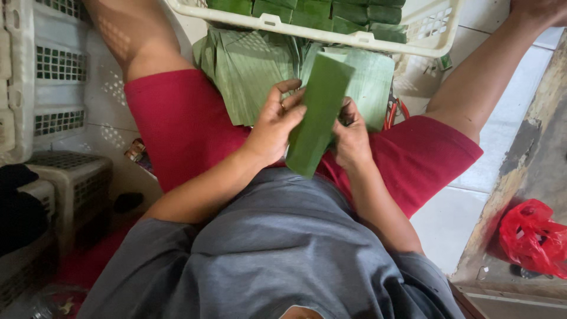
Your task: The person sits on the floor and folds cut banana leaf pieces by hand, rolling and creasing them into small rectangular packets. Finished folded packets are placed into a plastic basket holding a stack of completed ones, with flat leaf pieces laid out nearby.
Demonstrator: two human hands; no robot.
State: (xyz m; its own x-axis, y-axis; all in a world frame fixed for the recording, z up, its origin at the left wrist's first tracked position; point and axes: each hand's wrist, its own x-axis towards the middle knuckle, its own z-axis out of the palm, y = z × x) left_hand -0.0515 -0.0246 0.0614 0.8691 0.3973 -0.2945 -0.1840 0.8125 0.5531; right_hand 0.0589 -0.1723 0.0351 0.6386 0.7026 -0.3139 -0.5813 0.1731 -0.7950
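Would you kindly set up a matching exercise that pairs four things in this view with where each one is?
Things:
1. folded leaf packet
2. stack of flat leaves
3. white crate
4. red plastic bag

Places:
A. at the far right, low down, by the worn ledge
B. at the top, holding rows of green packets
C. between the left hand and the right hand
D. on the lap, beyond the hands

Pairs: 1-C, 2-D, 3-B, 4-A
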